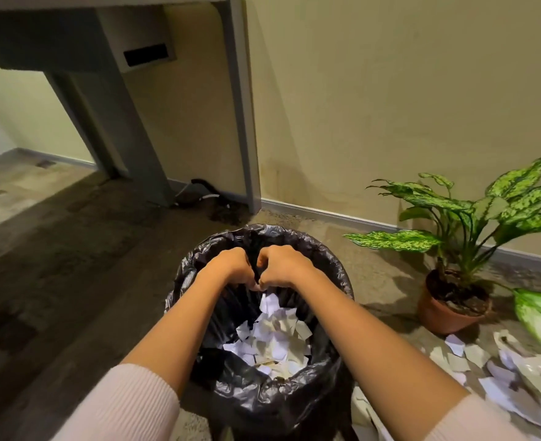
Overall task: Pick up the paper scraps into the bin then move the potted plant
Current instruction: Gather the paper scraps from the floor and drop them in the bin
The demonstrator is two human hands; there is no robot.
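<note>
A bin [332, 272] lined with a black plastic bag stands on the floor in the middle, with several white paper scraps [272, 342] inside. My left hand [231, 268] and my right hand [283, 265] hang side by side over its opening, knuckles up and fingers curled down, touching each other. A white scrap [268, 303] shows right under the fingertips and seems pinched between both hands. More paper scraps [498, 374] lie on the floor at the lower right. The potted plant [453, 307], with green speckled leaves in a terracotta pot, stands to the right of the bin near the wall.
A beige wall with a grey skirting [342, 214] runs behind the bin and the plant. A grey desk leg [246, 122] and cables [205, 192] are at the back left. Carpeted floor [71, 249] stretches out to the left.
</note>
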